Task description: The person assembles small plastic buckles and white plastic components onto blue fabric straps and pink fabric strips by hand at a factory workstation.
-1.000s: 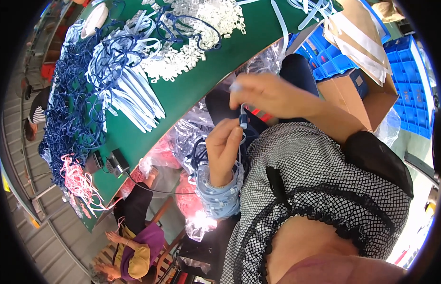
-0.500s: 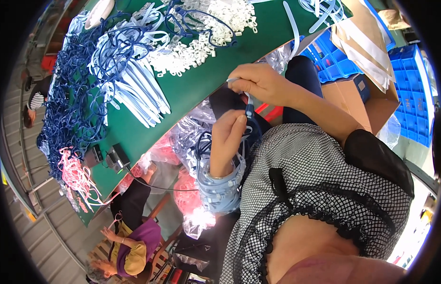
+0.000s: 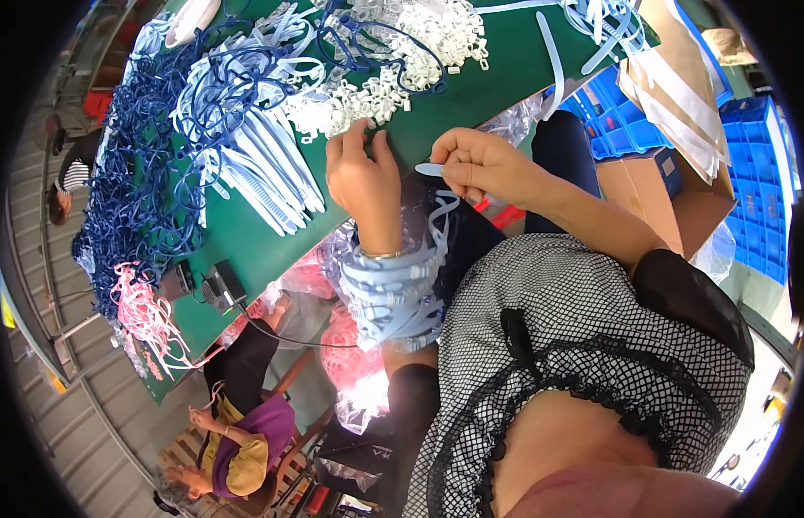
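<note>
My right hand (image 3: 488, 168) is closed in a pinch on a light blue strap (image 3: 430, 169), whose rounded tip sticks out to the left past the fingers. My left hand (image 3: 365, 181) reaches over the table edge to the near side of a heap of small white buckles (image 3: 359, 104). Its thumb and forefinger are apart; I see nothing held, though the fingertips are partly hidden. Many light blue straps with clear buckles (image 3: 393, 289) are looped around my left forearm. A twisted length of strap (image 3: 443, 216) hangs between my arms, below the right hand.
On the green table (image 3: 246, 259) lie light blue ribbed straps (image 3: 277, 177), a dark blue cord tangle (image 3: 130, 186), pink cords (image 3: 143, 315) and a black device (image 3: 222, 287). A cardboard box (image 3: 631, 194) and blue crates (image 3: 752, 190) stand right. Another person (image 3: 246, 453) sits lower left.
My left hand has left the strap beside my right hand and moved up and left to the white buckles. The right hand has shifted slightly, and the strap's tip now shows more.
</note>
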A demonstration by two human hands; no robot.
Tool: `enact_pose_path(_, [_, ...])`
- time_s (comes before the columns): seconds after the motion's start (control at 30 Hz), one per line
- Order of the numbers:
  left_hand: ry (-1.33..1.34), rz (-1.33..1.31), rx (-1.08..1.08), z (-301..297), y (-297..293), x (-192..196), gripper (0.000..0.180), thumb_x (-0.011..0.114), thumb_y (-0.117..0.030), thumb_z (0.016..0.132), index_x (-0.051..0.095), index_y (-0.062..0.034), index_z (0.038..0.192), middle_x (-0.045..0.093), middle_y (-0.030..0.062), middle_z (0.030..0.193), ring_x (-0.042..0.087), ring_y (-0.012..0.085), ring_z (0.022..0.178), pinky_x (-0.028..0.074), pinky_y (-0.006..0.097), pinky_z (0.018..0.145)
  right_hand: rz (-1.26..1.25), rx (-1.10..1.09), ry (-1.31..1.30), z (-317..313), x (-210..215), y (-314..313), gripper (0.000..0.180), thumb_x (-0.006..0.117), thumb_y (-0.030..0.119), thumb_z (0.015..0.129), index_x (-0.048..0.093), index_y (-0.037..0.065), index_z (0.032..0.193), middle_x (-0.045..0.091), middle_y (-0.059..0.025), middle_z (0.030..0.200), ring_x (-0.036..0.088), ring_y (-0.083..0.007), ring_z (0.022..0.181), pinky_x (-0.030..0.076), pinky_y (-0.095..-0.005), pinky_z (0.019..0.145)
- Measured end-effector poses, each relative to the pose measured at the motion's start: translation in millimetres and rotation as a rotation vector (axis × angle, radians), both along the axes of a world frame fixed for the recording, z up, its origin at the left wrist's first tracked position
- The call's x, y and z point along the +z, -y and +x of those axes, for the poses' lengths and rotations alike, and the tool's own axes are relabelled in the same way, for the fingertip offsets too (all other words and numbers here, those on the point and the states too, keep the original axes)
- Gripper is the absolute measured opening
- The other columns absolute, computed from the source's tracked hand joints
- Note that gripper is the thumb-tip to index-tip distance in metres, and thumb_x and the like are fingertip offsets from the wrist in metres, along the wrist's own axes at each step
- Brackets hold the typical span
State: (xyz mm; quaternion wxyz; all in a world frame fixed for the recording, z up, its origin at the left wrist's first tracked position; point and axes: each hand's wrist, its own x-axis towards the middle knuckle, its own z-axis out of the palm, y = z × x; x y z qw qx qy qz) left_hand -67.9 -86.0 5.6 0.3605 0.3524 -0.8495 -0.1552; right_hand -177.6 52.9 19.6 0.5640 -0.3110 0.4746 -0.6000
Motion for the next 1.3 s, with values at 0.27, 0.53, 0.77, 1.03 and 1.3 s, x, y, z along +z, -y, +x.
enact_pose_path(0.27, [-0.233, 0.153, -0.065, -0.7, -1.0, -5.0, 0.013, 0.063, -0.001, 0.076, 0.063, -0.0043, 0.089, 0.057, 0.0081, 0.080, 0.055, 0.0170, 0.062, 0.042, 0.027, 0.054, 0.024, -0.048, -0.072, -5.2, 3.2, 3.2, 0.014, 0.048, 0.011, 0.090, 0.047, 0.002, 0.101, 0.053, -0.0027, 0.068, 0.045, -0.0030, 0.051, 0.036, -0.0157, 0.046])
enact_pose_path(0.53, [-0.596, 0.599, -0.342, 23.3, -29.2, 7.3, 0.015, 0.059, 0.009, 0.078, 0.061, 0.0016, 0.091, 0.059, 0.0097, 0.093, 0.053, 0.0099, 0.071, 0.043, 0.019, 0.056, -0.029, -0.032, 0.022, -3.8, 14.7, 12.2, 0.017, 0.048, 0.012, 0.090, 0.044, 0.002, 0.102, 0.051, -0.0024, 0.066, 0.038, -0.0024, 0.049, 0.030, -0.0155, 0.043])
enact_pose_path(0.77, [-0.553, 0.581, -0.366, 27.3, -39.4, 9.9, 0.016, 0.057, 0.011, 0.078, 0.061, 0.0030, 0.092, 0.060, 0.0102, 0.093, 0.055, 0.0103, 0.071, 0.046, 0.019, 0.056, -0.019, -0.009, 0.050, -3.5, 20.0, 9.0, 0.016, 0.048, 0.012, 0.090, 0.044, 0.002, 0.101, 0.050, -0.0027, 0.066, 0.037, -0.0024, 0.049, 0.029, -0.0153, 0.043])
enact_pose_path(1.03, [-0.640, 0.829, -0.355, 29.5, -51.5, 13.4, 0.017, 0.059, 0.008, 0.078, 0.060, 0.0034, 0.095, 0.061, 0.0079, 0.087, 0.057, 0.0106, 0.067, 0.047, 0.020, 0.059, -0.049, -0.019, 0.061, 0.0, 16.4, 4.6, 0.015, 0.047, 0.011, 0.090, 0.044, 0.003, 0.102, 0.051, -0.0013, 0.068, 0.038, -0.0024, 0.052, 0.030, -0.0156, 0.045])
enact_pose_path(1.3, [-0.706, 1.101, -0.352, 27.4, -48.9, 26.4, 0.012, 0.059, -0.003, 0.082, 0.060, 0.0024, 0.093, 0.061, 0.0067, 0.074, 0.053, 0.0090, 0.060, 0.042, 0.020, 0.055, -0.120, -0.014, -0.149, 2.6, 16.6, 3.1, 0.015, 0.049, 0.008, 0.089, 0.043, 0.003, 0.102, 0.050, -0.0007, 0.069, 0.043, -0.0023, 0.058, 0.032, -0.0164, 0.048])
